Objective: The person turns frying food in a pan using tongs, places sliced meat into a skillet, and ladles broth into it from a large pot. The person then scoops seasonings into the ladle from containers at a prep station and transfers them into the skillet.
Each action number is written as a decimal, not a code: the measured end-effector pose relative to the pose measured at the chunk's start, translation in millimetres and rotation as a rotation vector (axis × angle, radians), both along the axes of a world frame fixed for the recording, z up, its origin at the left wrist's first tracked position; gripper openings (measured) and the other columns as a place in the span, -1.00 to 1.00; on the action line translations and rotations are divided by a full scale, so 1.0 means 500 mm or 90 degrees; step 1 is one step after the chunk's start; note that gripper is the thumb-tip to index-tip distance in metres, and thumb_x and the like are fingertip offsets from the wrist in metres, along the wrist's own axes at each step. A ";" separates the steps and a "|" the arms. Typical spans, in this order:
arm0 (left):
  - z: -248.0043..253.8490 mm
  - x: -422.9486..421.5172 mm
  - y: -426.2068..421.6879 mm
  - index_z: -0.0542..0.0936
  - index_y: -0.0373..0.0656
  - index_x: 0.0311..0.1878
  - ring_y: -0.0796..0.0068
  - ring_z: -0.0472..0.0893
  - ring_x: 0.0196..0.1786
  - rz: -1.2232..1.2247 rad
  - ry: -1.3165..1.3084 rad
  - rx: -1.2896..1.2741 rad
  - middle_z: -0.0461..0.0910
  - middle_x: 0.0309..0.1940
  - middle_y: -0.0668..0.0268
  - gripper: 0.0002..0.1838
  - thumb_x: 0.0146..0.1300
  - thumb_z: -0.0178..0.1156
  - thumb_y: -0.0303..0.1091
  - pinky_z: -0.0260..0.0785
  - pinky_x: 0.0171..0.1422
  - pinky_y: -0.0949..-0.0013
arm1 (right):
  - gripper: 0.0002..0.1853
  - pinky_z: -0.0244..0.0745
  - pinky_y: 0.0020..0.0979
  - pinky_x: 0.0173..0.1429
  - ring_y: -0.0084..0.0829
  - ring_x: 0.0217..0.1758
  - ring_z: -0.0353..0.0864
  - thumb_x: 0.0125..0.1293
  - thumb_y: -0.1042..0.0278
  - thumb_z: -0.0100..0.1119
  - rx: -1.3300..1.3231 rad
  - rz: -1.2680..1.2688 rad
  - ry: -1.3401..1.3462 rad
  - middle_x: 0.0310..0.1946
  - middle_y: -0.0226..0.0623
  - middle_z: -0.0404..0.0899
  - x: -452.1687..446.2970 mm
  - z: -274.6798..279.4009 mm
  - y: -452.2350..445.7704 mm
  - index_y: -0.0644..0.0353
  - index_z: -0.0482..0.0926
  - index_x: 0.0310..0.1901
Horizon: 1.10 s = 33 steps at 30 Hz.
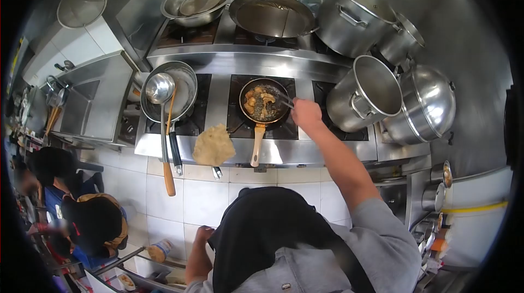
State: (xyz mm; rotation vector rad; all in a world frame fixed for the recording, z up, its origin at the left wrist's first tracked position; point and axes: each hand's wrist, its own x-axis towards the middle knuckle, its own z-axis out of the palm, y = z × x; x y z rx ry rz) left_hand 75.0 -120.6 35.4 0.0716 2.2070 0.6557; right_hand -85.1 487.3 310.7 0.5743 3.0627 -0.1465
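My right hand [305,112] is closed around metal tongs [285,98], whose tips reach into a small black frying pan [242,95]. Browned pieces of food [255,102] lie in bubbling oil in the pan, mostly toward its left and middle. The pan sits on the middle front burner, its light wooden handle [256,148] pointing toward me. My left hand [203,234] hangs low beside my body, away from the stove; its fingers are partly hidden. A tan cloth-like piece [214,145] lies at the stove's front edge, left of the pan handle.
To the left, a ladle [160,88] rests across a larger pan [188,108], handles overhanging the edge. Tall steel pots [363,94] crowd the right. A wide dark pan [273,16] and a steel bowl [183,17] stand behind. People [95,222] are at lower left.
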 end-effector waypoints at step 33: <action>0.033 -0.119 0.049 0.62 -0.30 -0.10 0.41 0.65 -0.55 0.314 -0.118 0.095 0.68 -0.44 0.20 -0.70 0.23 0.30 -0.27 0.46 -0.56 0.34 | -0.80 0.65 -0.06 -0.08 -0.03 -0.19 0.75 0.22 0.33 0.24 0.039 0.037 0.006 -0.32 -0.10 0.73 0.023 -0.020 -0.031 0.16 0.64 -0.14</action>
